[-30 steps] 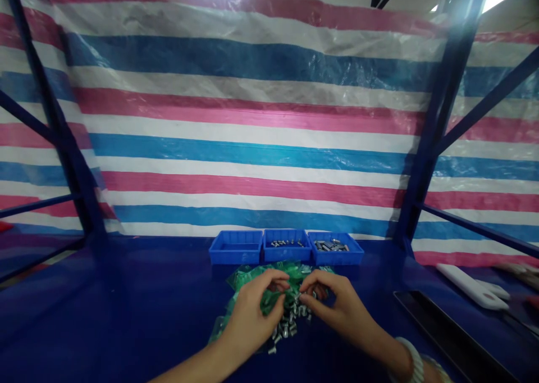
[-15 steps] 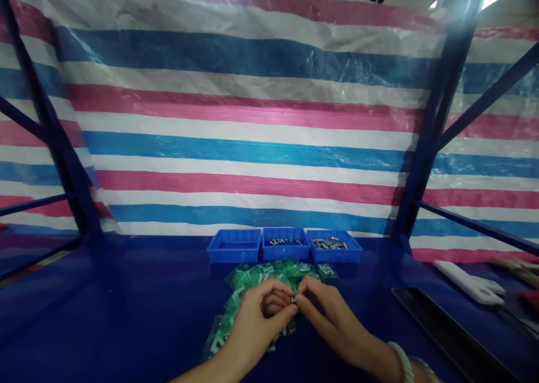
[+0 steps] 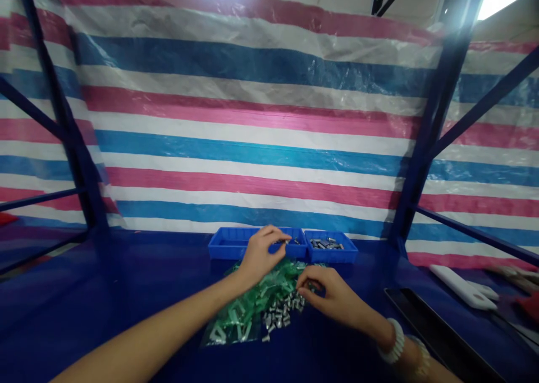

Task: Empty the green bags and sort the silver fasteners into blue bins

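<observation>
The left hand (image 3: 263,254) is held over the middle bin (image 3: 300,252) at the far edge of the bench (image 3: 105,304), its fingers together, any grip hidden; the right hand (image 3: 326,296) is curled, fingers together, at the metal parts (image 3: 280,315) lying on green bags (image 3: 248,304).

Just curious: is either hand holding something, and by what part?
Can't tell: the left hand pinches at a blue tray, the right hand curls over metal parts.

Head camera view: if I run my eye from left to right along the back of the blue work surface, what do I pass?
Left blue steel upright → blue plastic tray → left hand → blue plastic tray of metal pieces → right blue steel upright → white plastic piece
</observation>
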The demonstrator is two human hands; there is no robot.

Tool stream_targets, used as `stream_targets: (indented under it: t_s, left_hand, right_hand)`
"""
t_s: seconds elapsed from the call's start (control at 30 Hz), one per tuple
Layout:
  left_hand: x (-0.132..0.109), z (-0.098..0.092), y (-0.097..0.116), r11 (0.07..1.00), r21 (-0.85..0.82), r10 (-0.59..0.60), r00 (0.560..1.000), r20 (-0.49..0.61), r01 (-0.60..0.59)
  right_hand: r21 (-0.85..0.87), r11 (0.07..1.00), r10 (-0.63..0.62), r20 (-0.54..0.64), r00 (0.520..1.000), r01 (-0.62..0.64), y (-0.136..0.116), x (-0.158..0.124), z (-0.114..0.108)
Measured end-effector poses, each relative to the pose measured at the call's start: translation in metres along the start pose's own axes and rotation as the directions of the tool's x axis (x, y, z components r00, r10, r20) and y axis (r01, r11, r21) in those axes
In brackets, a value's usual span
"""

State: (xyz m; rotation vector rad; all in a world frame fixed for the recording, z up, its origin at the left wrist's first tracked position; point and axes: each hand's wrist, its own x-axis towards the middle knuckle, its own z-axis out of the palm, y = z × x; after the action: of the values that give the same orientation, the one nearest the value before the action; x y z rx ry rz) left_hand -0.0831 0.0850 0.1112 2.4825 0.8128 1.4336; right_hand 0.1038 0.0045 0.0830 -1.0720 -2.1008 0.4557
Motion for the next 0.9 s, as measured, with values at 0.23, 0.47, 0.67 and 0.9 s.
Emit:
stream_targets:
  t_s: [0.23,0.47,0.67,0.9]
  left_hand:
    - [0.001,0.007,-0.020,0.997,0.065,-0.043,0.999,0.009,0.042]
    - [-0.054,-0.014,0.022,0.986,-0.092,-0.134,0.989,0.065,0.140]
    - [-0.068,-0.010,0.046,0.892,-0.293,-0.296,0.935,0.196,0.344]
    - [-0.074,-0.005,0.048,0.629,-0.516,-0.467,0.814,0.346,0.581]
  right_hand:
    - [-0.187,0.971,-0.090,0.290,0.953,0.148,0.012,-0.006,0.000]
    - [-0.134,0.984,-0.082,0.245,0.966,0.117,0.007,-0.008,0.002]
    - [0.115,0.992,-0.060,0.043,0.997,0.055,-0.011,-0.005,0.007]
    - [0.089,0.987,-0.121,-0.165,0.979,0.137,-0.016,-0.007,0.016]
